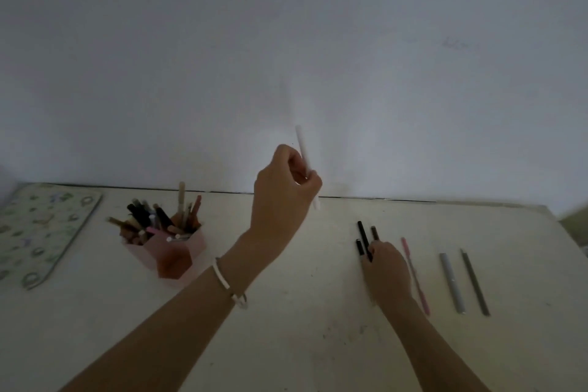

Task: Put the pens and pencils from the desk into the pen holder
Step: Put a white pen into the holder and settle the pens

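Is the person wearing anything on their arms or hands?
Both arms are bare, with no sleeves showing. The left hand has a thin white bracelet around its wrist, with a small pale ring-shaped piece hanging from it. The right hand shows nothing on its wrist, and no rings show on any fingers.

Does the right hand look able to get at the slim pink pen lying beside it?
Probably yes: the slim pink pen lies uncovered on the desk beside the right hand, though that hand's grip is already on dark pens.

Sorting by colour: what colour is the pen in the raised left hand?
White; the pen in the left hand shows in the head view.
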Motion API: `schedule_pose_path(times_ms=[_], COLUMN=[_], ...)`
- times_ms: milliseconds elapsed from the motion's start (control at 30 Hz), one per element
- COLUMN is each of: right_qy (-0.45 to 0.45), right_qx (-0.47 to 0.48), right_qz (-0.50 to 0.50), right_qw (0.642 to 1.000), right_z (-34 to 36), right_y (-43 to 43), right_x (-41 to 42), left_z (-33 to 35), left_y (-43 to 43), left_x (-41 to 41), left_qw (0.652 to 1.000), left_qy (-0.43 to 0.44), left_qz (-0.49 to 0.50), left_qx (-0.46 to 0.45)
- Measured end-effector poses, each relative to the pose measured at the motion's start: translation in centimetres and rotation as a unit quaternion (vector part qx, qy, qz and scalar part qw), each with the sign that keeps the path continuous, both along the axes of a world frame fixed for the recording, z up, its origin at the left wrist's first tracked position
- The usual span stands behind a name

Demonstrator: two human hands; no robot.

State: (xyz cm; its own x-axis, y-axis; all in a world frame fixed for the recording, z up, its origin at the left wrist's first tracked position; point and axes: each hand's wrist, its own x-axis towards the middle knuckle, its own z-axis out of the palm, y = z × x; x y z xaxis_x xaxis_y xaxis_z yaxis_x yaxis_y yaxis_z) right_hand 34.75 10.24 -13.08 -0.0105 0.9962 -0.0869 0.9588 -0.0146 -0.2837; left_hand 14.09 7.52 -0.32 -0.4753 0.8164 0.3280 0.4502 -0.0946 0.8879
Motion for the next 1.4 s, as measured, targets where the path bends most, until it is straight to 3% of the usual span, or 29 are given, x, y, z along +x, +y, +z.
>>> schedule_pose_path(times_ms=[167,233,300,467,567,667,800,933,967,1133,1300,1400], right_qy=[-0.032,0.022,0.135,0.371,0.456,0.49,0.497,0.486,0.481,0.412,0.264,0.196], right_qx=[-0.047,-0.044,0.0,0.198,0.255,0.269,0.249,0.229,0.225,0.213,0.201,0.243], right_qz=[-0.003,-0.006,0.013,0.096,0.133,0.163,0.175,0.171,0.172,0.227,0.29,0.322], right_qw=[0.998,0.999,0.991,0.902,0.842,0.813,0.812,0.826,0.83,0.857,0.898,0.894], right_z=[-1.6,-1.4,0.3,8.4,12.1,13.5,12.6,11.2,10.9,9.8,7.3,5.8], right_y=[-0.4,-0.6,-0.7,-0.4,-1.3,-2.5,-3.5,-4.2,-4.4,-4.7,-5.0,-4.9], right_x=[-0.8,-1.7,-3.5,-11.2,-15.5,-18.6,-20.1,-20.5,-20.6,-23.0,-25.2,-25.1], left_z=[2.4,3.2,4.1,5.0,2.7,-0.1,-2.6,-3.0,-3.0,-0.3,2.2,2.3], left_y=[-1.9,-2.7,-3.4,-6.3,-7.8,-8.2,-7.7,-7.5,-7.6,-8.4,-9.0,-9.4], left_x=[-4.0,-6.1,-9.1,-16.8,-18.3,-18.7,-18.6,-18.2,-18.2,-20.1,-20.9,-20.7], left_qw=[0.997,0.997,0.996,0.987,0.983,0.974,0.946,0.876,0.871,0.932,0.953,0.957], left_qy=[-0.015,0.007,0.053,0.144,0.168,0.203,0.287,0.422,0.43,0.317,0.255,0.248], left_qz=[0.017,0.005,0.003,0.065,0.069,0.062,0.051,0.058,0.06,0.139,0.147,0.136], left_qx=[0.076,0.076,0.066,0.039,-0.034,-0.077,-0.141,-0.228,-0.229,-0.109,-0.071,-0.065])
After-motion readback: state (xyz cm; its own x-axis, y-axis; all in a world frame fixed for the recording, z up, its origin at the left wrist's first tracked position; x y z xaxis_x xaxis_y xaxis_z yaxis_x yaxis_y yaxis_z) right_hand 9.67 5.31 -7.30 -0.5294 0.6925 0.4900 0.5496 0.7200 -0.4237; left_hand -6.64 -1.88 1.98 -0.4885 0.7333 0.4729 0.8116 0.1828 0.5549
